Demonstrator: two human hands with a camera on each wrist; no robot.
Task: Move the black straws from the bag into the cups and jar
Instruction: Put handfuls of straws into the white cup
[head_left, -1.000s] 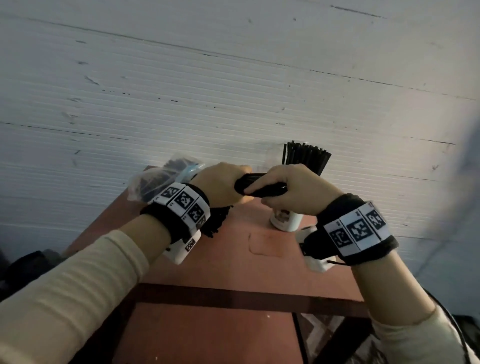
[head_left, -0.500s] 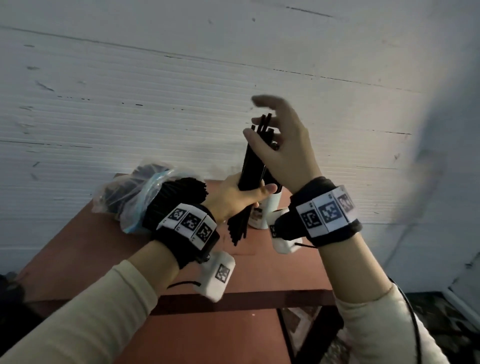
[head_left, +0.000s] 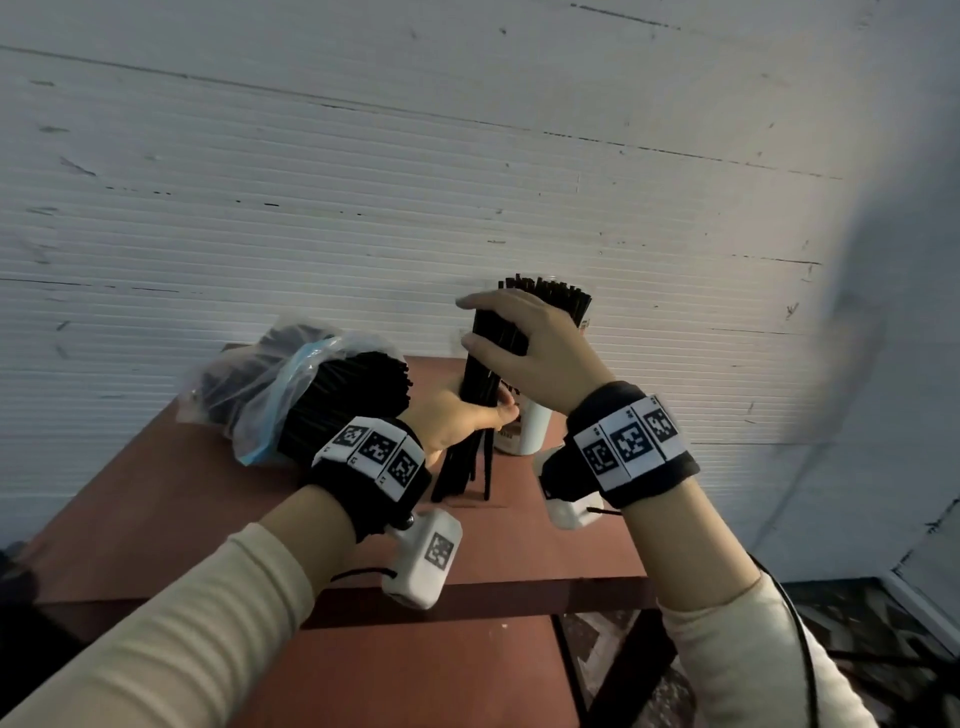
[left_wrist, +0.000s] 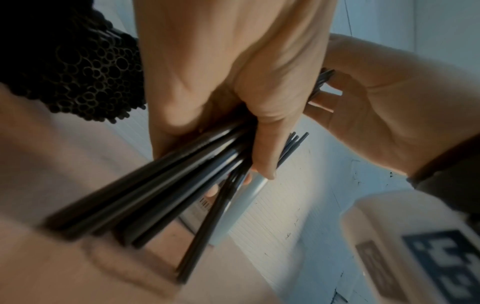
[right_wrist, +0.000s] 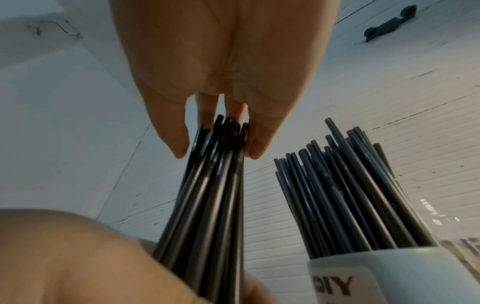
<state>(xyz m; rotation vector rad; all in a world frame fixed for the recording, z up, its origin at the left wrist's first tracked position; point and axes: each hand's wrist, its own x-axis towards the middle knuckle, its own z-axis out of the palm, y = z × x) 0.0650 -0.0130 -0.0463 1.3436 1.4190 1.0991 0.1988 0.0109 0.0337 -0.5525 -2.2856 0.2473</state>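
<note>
Left hand (head_left: 457, 421) wrapped round the middle of a loose upright bundle of thin black plastic straws (head_left: 485, 384), thumb across the front; lower ends spread and resting on the reddish-brown counter (head_left: 571, 540). Right hand (head_left: 530, 348) set over the bundle's top, fingers (right_wrist: 179, 144) straight and spread to either side of the tips, touching rather than clasping; tops of the straws hidden under its palm in the head view. Just behind the bundle, partly covered by the right hand, a white cylindrical cup (head_left: 532, 431) packed with more black straws (head_left: 550, 301); lettering "DIY" legible on its side in the right wrist view, bottom of the cup cut off there. Beside that cup, something clear and glinting at the right edge of the right wrist view, too blurred to identify. Left of the bundle, a crumpled clear plastic bag with a blue edge (head_left: 291, 384) lying on the counter, dense round straw ends (head_left: 358, 395) poking from its mouth; far end of the bag murky, contents there unclear. Behind everything, a white ribbed wall (head_left: 363, 208). Left wrist view smeared with blur near the counter.
</note>
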